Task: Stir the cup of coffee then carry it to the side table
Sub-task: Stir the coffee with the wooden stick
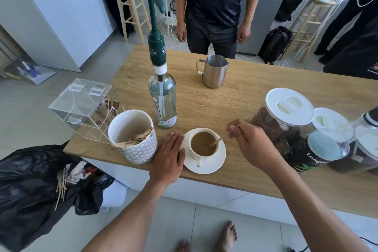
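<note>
A white cup of milky coffee (201,145) stands on a white saucer (214,164) near the front edge of the wooden table (235,104). A thin wooden stir stick (217,141) slants out of the coffee to the right. My right hand (248,139) hovers just right of the cup, fingers pinched on the stick's upper end. My left hand (170,155) lies flat on the table, fingers apart, with its thumb touching the saucer's left rim.
A patterned holder of wooden sticks (134,137) stands left of my left hand, a pump bottle (162,100) behind the cup, a steel pitcher (213,71) farther back. Lidded jars (286,116) crowd the right. A person stands beyond the table. A black rubbish bag (36,186) lies lower left.
</note>
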Motion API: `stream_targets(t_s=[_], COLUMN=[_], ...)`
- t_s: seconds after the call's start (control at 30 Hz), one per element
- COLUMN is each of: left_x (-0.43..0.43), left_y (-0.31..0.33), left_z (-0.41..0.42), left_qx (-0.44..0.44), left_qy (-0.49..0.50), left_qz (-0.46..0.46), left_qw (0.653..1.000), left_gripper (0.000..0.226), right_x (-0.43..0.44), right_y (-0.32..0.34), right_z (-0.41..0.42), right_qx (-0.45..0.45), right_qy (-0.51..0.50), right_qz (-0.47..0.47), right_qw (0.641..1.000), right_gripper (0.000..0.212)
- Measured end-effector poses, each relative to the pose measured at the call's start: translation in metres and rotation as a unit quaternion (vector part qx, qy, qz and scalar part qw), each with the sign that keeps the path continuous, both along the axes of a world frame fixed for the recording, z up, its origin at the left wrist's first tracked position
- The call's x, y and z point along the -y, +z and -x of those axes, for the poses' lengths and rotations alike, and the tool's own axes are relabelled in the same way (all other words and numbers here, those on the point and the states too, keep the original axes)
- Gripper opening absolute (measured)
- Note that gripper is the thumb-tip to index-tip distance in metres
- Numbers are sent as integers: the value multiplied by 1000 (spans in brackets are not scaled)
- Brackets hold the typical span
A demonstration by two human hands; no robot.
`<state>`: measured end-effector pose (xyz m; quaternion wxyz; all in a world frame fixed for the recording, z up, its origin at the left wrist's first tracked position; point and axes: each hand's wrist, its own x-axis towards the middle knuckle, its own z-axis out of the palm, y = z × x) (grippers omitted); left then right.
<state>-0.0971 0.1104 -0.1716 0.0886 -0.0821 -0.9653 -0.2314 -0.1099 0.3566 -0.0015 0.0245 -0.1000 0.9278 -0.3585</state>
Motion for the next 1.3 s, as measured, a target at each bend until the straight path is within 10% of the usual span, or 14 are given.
stream_targets(t_s=[1.3], left_x=[0], left_y=[1], left_z=[1], left_qx=[-9], left_qy=[-4], left_qz=[-1], left_qw=[1000], left_gripper=[49], right_x=[9], right_y=[0], right_z=[1], right_qx=[-13], right_qy=[-4], right_qz=[-13], right_qw=[1000], right_gripper=[22])
